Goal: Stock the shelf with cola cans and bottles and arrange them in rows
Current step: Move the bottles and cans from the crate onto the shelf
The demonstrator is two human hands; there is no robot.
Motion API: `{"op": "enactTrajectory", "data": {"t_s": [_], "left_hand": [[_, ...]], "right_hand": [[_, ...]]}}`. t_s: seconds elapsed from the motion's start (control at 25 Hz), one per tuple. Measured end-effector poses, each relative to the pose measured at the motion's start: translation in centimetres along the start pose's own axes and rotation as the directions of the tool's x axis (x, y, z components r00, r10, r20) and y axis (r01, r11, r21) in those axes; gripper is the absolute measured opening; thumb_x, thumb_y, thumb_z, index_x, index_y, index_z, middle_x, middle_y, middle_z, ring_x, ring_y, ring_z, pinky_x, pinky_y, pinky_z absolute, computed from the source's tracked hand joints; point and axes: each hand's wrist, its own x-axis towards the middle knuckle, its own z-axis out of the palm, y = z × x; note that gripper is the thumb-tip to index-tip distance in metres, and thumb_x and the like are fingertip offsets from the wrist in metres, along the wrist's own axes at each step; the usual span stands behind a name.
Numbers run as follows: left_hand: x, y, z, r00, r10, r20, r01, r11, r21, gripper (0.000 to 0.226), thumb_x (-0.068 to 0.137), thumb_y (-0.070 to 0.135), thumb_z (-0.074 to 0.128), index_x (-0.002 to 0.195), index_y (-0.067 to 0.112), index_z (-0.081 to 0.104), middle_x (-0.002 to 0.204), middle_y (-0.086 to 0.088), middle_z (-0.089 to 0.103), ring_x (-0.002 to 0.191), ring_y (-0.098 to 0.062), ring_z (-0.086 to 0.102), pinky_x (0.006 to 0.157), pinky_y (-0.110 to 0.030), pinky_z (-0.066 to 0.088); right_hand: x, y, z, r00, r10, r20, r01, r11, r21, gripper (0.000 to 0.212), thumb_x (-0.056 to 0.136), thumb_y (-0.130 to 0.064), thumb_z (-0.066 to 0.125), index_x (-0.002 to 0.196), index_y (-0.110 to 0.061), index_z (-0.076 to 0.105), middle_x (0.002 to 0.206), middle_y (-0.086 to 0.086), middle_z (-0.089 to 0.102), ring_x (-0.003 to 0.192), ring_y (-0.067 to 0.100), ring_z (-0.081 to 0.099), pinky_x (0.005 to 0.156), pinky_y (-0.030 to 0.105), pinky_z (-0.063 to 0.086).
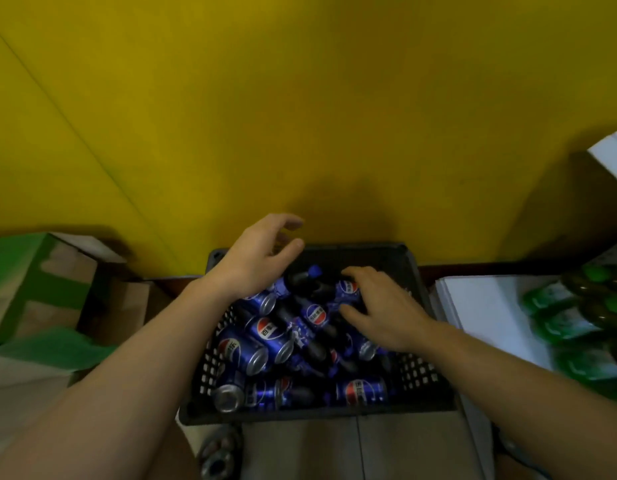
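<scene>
A black plastic crate [414, 278] stands on the floor below me, filled with several blue cola cans [262, 336] and small cola bottles [312, 315] lying jumbled. My left hand [257, 256] hovers above the crate's far left corner, fingers loosely curled, holding nothing. My right hand [376, 304] reaches into the crate, and its fingers curl over a blue-labelled cola bottle [347, 288] at the far right. The white shelf [487, 306] lies to the right of the crate.
Green bottles [573, 327] lie on the white shelf at the right. A green and brown cardboard box [40, 282] stands at the left. A yellow wall [300, 116] rises behind the crate. Pale floor shows in front of the crate.
</scene>
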Motion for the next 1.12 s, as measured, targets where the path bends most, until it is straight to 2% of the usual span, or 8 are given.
{"op": "enactTrajectory", "data": {"t_s": [0.28,0.4,0.56,0.64,0.72,0.84,1.0,1.12], "left_hand": [[-0.9,-5.6,-1.8,0.969,-0.217,0.117,0.218,0.976,0.006,0.042,0.101,0.029,0.06,0.14,0.018,0.051,0.136,-0.004,0.058,0.11,-0.018,0.064,0.095,-0.037,0.052],[-2.4,-7.6,-3.4,0.95,-0.299,0.093,0.298,0.954,0.021,0.04,0.101,0.028,0.06,0.138,0.018,0.053,0.13,-0.002,0.06,0.103,-0.019,0.064,0.091,-0.033,0.051],[-4.3,-9.5,-4.8,0.928,-0.362,0.088,0.361,0.932,0.024,0.04,0.102,0.029,0.059,0.14,0.021,0.052,0.128,0.002,0.058,0.103,-0.017,0.064,0.083,-0.026,0.047],[-4.4,-10.1,-4.9,0.921,-0.38,0.082,0.38,0.925,0.015,0.04,0.101,0.029,0.059,0.14,0.021,0.052,0.128,0.001,0.058,0.107,-0.019,0.063,0.088,-0.03,0.049],[-4.2,-10.2,-4.8,0.907,-0.411,0.097,0.409,0.912,0.034,0.041,0.101,0.03,0.058,0.141,0.022,0.05,0.131,-0.001,0.058,0.115,-0.021,0.061,0.096,-0.036,0.05],[-3.7,-10.3,-4.3,0.823,-0.555,0.122,0.538,0.83,0.149,0.048,0.101,0.038,0.057,0.144,0.019,0.045,0.137,-0.007,0.059,0.123,-0.025,0.057,0.094,-0.033,0.046],[-2.5,-8.2,-3.4,0.601,-0.785,0.148,0.795,0.606,-0.018,0.06,0.099,0.06,0.048,0.136,0.012,0.049,0.127,-0.012,0.063,0.109,-0.033,0.062,0.078,-0.034,0.045],[-1.4,-7.1,-2.9,0.675,-0.734,0.073,0.68,0.582,-0.446,0.039,0.098,0.05,0.058,0.115,0.016,0.05,0.1,-0.009,0.066,0.081,-0.025,0.068,0.065,-0.038,0.056]], "right_hand": [[9.5,-6.5,11.1,0.879,-0.152,0.452,0.17,0.985,0.001,0.085,0.094,-0.051,0.061,0.158,-0.023,0.013,0.16,0.008,0.027,0.136,0.032,0.041,0.105,0.044,0.042],[11.7,-10.4,16.9,0.828,-0.061,0.558,0.0,0.994,0.108,0.096,0.089,-0.06,0.063,0.159,-0.023,0.009,0.163,0.014,0.02,0.144,0.037,0.031,0.113,0.044,0.035],[9.0,-11.7,23.7,0.95,0.034,0.309,0.028,0.98,-0.196,0.098,0.089,-0.048,0.064,0.159,-0.022,0.001,0.158,0.02,0.017,0.145,0.042,0.016,0.114,0.048,0.03],[9.4,-10.8,24.0,0.959,0.047,0.28,-0.048,0.999,-0.003,0.091,0.089,-0.044,0.064,0.158,-0.023,0.01,0.155,0.018,0.025,0.143,0.038,0.023,0.113,0.045,0.034],[10.9,-10.5,22.6,0.946,0.187,0.264,-0.285,0.866,0.41,0.073,0.088,-0.038,0.067,0.151,-0.022,0.033,0.138,0.012,0.049,0.126,0.032,0.048,0.102,0.04,0.046],[11.2,-11.7,18.5,0.873,0.409,0.267,-0.443,0.433,0.785,0.038,0.094,-0.027,0.063,0.129,-0.015,0.055,0.09,0.003,0.061,0.078,0.018,0.059,0.066,0.029,0.046],[9.2,-14.9,13.4,0.893,0.447,0.062,-0.126,0.114,0.986,0.029,0.092,-0.023,0.064,0.119,-0.017,0.052,0.089,0.002,0.062,0.065,0.008,0.061,0.059,0.025,0.047],[8.9,-16.8,12.1,0.91,0.38,-0.166,0.144,0.085,0.986,0.03,0.087,-0.027,0.057,0.114,-0.015,0.052,0.102,0.004,0.065,0.08,0.007,0.067,0.064,0.025,0.053]]}}
